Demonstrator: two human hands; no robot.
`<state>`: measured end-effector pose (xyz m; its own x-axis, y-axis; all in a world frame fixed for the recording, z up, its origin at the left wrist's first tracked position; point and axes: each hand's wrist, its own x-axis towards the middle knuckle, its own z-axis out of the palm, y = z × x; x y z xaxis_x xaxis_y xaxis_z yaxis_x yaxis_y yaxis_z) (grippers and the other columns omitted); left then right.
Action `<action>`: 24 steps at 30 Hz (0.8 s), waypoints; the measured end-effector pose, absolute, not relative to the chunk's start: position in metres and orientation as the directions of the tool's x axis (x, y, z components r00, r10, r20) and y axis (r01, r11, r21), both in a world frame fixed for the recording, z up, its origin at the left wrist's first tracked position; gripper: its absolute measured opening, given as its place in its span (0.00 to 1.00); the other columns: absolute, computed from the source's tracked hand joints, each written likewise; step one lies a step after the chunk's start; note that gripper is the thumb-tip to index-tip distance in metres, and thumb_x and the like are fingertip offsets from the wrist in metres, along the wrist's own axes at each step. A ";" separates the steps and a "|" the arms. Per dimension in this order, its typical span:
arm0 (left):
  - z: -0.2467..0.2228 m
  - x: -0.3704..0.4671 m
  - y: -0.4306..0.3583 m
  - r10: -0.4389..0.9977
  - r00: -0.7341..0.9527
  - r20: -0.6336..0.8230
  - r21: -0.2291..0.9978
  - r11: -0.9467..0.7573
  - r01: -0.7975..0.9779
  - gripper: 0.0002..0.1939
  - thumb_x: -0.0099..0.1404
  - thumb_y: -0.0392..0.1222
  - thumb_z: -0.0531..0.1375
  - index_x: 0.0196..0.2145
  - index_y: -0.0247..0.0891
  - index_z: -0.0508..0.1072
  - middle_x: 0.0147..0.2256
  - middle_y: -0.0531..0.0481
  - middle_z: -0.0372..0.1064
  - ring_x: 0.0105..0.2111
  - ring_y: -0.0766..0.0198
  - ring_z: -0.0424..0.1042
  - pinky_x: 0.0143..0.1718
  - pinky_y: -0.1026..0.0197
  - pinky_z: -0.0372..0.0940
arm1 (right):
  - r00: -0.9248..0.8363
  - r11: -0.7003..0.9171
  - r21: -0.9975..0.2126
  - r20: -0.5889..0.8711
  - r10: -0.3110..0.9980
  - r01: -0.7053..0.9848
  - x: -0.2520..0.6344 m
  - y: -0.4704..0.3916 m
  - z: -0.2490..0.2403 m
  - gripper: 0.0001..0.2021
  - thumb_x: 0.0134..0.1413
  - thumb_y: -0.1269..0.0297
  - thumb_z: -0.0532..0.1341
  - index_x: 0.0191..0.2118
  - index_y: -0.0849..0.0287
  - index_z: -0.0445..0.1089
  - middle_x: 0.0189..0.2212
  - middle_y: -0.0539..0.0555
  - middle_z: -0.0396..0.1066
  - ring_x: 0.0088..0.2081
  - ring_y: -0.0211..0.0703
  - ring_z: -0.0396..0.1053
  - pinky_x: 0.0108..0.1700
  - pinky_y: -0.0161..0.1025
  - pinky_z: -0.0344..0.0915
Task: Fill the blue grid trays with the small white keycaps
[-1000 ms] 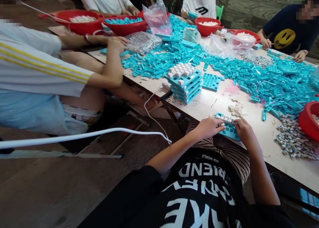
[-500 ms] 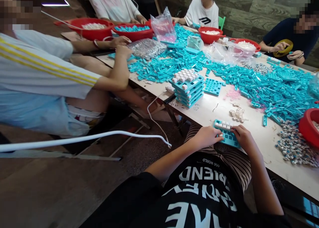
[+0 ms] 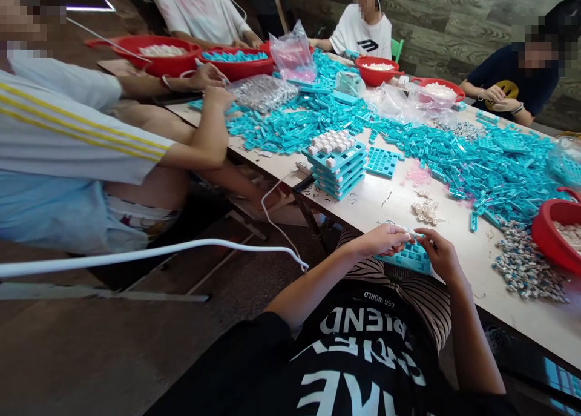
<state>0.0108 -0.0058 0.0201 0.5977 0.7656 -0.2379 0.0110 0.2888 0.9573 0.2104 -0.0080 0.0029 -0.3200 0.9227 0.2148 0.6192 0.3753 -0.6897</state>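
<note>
At the surface's [image 3: 376,213] near edge lies the turquoise grid plate [image 3: 411,258], over which our hands have just drawn together, our left hand [image 3: 385,239] apparently pinching a white keycap [image 3: 411,235], our right hand [image 3: 439,254] narrowed beside it, hold unclear, so work seems centred there.

Right in the middle, the left hand [image 3: 385,239] and right hand [image 3: 439,252] cover the far edge of the blue tray [image 3: 411,260]; the whitish bit [image 3: 412,237] at their fingertips is too small to name, and the grip on it can't be read; over on the stack, the top tray [image 3: 347,156] hides most of the faces beneath; the nearest red bowl [image 3: 544,243] runs off the right edge; the white cable [image 3: 149,250] leaves at the left; the black shirt's [image 3: 358,352] lettering breaks off at the bottom; the piled small parts [image 3: 521,264] blur together, too tiny to tell apart.
</note>
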 end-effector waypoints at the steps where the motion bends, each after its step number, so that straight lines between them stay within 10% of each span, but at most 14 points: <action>1: 0.021 0.012 -0.004 0.750 0.623 -0.220 0.960 0.279 0.003 0.13 0.62 0.46 0.52 0.33 0.32 0.67 0.18 0.59 0.55 0.15 0.76 0.48 0.17 0.69 0.43 | -0.332 0.391 -0.711 0.230 0.915 0.584 0.209 -0.010 0.004 0.14 0.57 0.58 0.55 0.44 0.58 0.69 0.36 0.54 0.73 0.36 0.41 0.70 0.39 0.38 0.65; 10: 0.021 0.017 0.000 0.789 0.604 -0.109 0.973 -0.039 0.227 0.20 0.62 0.53 0.53 0.34 0.32 0.74 0.21 0.54 0.64 0.21 0.71 0.60 0.25 0.67 0.56 | -0.280 0.403 -0.665 0.290 0.915 0.629 0.213 -0.015 -0.002 0.14 0.55 0.56 0.57 0.41 0.60 0.71 0.31 0.54 0.74 0.29 0.40 0.69 0.34 0.37 0.67; 15: 0.017 0.012 -0.006 0.922 0.379 -0.082 0.787 -0.173 0.592 0.18 0.61 0.49 0.56 0.45 0.38 0.73 0.39 0.45 0.73 0.38 0.61 0.71 0.39 0.62 0.62 | -0.316 0.434 -0.485 0.308 0.897 0.759 0.216 -0.015 -0.008 0.16 0.59 0.57 0.52 0.45 0.60 0.69 0.41 0.59 0.72 0.41 0.48 0.70 0.45 0.44 0.65; 24: 0.017 0.031 -0.026 0.929 0.368 -0.031 0.472 -0.311 0.825 0.24 0.62 0.51 0.55 0.55 0.44 0.63 0.40 0.46 0.73 0.40 0.56 0.71 0.38 0.59 0.64 | -0.391 0.422 -0.333 0.157 0.907 0.843 0.208 -0.020 0.000 0.13 0.61 0.62 0.48 0.46 0.57 0.66 0.42 0.58 0.70 0.41 0.46 0.70 0.41 0.40 0.65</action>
